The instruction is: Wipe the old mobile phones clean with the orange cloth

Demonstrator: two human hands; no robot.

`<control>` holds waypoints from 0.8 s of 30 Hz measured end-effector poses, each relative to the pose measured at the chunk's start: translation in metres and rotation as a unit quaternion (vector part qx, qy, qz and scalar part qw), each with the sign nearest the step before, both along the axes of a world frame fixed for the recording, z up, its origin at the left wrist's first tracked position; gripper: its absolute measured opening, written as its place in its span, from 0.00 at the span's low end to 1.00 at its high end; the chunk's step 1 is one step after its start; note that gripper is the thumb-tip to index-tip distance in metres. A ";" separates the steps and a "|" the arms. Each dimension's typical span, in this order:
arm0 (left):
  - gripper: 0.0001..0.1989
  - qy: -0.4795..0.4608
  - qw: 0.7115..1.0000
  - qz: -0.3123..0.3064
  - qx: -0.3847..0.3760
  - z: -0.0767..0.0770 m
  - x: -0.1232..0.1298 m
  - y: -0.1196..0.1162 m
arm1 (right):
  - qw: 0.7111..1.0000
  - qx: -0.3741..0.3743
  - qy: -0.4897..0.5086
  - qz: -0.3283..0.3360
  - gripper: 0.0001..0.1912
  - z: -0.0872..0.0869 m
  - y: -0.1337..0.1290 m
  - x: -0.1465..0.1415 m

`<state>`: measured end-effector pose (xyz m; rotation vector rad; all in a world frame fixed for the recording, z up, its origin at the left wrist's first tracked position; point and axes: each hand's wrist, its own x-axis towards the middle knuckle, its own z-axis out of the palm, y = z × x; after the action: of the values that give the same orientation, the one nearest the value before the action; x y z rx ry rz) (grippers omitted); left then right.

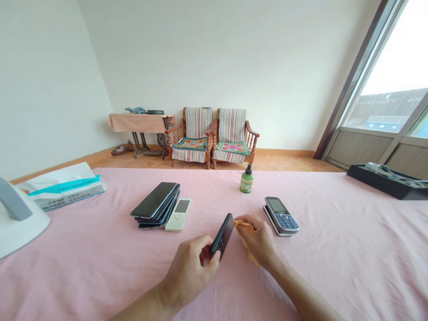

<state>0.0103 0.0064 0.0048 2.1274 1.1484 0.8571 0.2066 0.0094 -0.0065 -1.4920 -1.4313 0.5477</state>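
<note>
My left hand grips a dark keypad phone by its lower end, the phone tilted on edge with its face turned right. Bunched in the fingers of my right hand is an orange-yellow cloth, its top close beside the phone's upper end. To the left, a leaning stack of dark smartphones lies with a white keypad phone against its side. A blue keypad phone rests on another phone at the right. Behind stands a green bottle with a black top.
A pink cloth covers the table. At the left are a white device and a white-and-blue packet; a black tray with cables sits at the far right. Two wooden chairs stand beyond the table.
</note>
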 end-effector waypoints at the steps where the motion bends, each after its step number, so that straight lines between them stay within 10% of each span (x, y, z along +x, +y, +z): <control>1: 0.08 -0.040 0.998 0.003 -0.056 0.000 0.000 0.002 | 1.000 -0.008 0.007 -0.001 0.08 -0.001 -0.001 0.002; 6: 0.16 -0.172 0.955 -0.026 -0.240 -0.004 -0.003 0.018 | 0.997 -0.054 0.051 0.005 0.08 0.003 -0.011 0.003; 24: 0.13 -0.333 0.876 -0.136 -0.321 -0.001 -0.007 0.019 | 0.926 -0.234 0.280 0.096 0.33 0.009 -0.029 -0.025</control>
<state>0.0037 0.0250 0.0038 1.2456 0.6159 0.8258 0.1813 -0.0196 0.0024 -1.3877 -1.0279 1.3945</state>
